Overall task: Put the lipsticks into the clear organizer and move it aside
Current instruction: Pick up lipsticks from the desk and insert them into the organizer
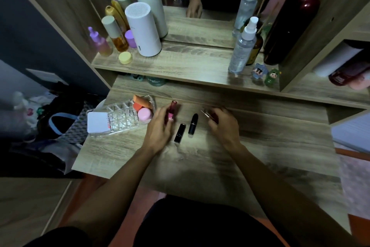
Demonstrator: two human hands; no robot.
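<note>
Left hand (160, 124) grips a pink lipstick (171, 111) upright, fingers curled round its lower half, just right of the clear organizer (120, 118) at the tabletop's (200, 158) left edge. Right hand (222, 122) is closed on a small dark red item with a metallic tip (208, 115); what it is stays blurred. Between the hands lie a square black lipstick (179, 133) and a rounded black lipstick (193, 123), near the far edge. Writing on them is unreadable. Both forearms reach forward, palms down.
</note>
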